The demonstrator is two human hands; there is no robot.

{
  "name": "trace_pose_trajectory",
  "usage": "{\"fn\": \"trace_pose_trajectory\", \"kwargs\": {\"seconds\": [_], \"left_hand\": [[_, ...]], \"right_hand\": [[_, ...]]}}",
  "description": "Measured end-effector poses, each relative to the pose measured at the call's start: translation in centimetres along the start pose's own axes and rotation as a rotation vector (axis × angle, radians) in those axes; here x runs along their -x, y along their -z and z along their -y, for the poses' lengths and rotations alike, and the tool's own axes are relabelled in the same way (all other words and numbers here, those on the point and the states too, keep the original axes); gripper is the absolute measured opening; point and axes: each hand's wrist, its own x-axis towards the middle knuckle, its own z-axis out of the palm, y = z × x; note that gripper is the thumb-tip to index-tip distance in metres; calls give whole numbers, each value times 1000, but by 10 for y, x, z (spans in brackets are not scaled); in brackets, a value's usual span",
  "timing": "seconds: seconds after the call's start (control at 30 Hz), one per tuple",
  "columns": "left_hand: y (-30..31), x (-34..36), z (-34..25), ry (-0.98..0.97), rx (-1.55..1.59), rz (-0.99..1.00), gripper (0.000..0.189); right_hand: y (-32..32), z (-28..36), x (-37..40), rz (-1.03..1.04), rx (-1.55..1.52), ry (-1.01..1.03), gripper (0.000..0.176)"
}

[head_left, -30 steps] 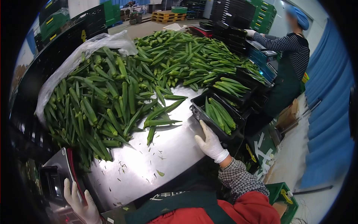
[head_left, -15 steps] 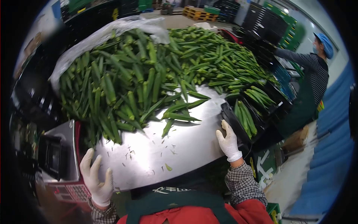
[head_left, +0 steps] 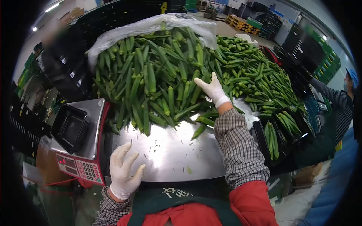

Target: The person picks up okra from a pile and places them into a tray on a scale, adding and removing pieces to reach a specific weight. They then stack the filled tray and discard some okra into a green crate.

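A large heap of green okra (head_left: pixel 151 75) covers the back of the metal table (head_left: pixel 166 162). My right hand (head_left: pixel 213 89), in a white glove, reaches over the front of the heap with thumb and fingers apart, holding nothing visible. Above the table's front left part is my left hand (head_left: pixel 125 171), also gloved, its fingers spread and empty. Left of it a red scale (head_left: pixel 90 171) bears a black tray (head_left: pixel 70 128) with no okra in it. Two black trays of okra stand at the table's right, the nearer one holding a row of okra (head_left: pixel 270 140).
Clear plastic sheeting (head_left: pixel 151 27) lies along the heap's back edge. At the far right a person in a blue cap (head_left: pixel 343 100) reaches toward dark crates. Another person, blurred, stands at the left (head_left: pixel 62 56). Wooden pallets (head_left: pixel 243 25) are in the background.
My right hand has moved from beside the right-hand trays up and left over the okra heap. The view has turned left, showing more of the scale and its tray. Both hands remain open.
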Motion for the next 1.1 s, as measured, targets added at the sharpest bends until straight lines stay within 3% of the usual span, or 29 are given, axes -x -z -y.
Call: {"fn": "trace_pose_trajectory", "kwargs": {"seconds": [0.07,0.1,0.17,0.33,0.37,0.47,0.57,0.63,0.67,0.7,0.77,0.8,0.9,0.93,1.03,1.1], "left_hand": [[-1,5,-2,21,4,-3,44],[-4,6,-1,24,3,-2,43],[-11,9,1,33,9,10,41],[-39,-22,2,6,69,46,40],[-45,-29,4,12,77,42,40],[-64,-53,18,123,205,59,40],[-91,-83,37,329,384,131,57],[-113,-104,46,382,191,167,72],[-129,-110,54,428,167,229,85],[-129,-119,46,471,91,260,86],[-130,-134,25,558,-63,326,87],[-138,-131,24,552,-93,302,90],[-140,-113,24,491,-56,230,86],[-136,-107,25,462,-9,229,82],[-129,-98,33,390,119,199,79],[-123,-110,39,562,263,231,81]], "right_hand": [[-30,-8,-23,43,-40,-86,129],[-32,12,-10,17,248,-109,129],[-42,13,7,17,318,-53,126],[-40,-3,62,103,-123,189,107],[-41,-12,69,93,-47,179,103],[-26,-21,68,300,-571,-60,95],[-25,-22,58,310,-668,-132,94],[-43,-29,53,262,-683,-96,86],[-31,-2,64,330,-751,-119,75],[-33,2,69,303,-738,-112,65],[-40,9,84,317,-799,-116,74],[-52,4,89,164,-657,-20,83],[-45,-4,94,356,-660,-114,88],[-33,10,104,447,-713,-137,78],[-32,5,104,408,-709,-44,67],[-32,-4,91,354,-710,-153,56]]}}
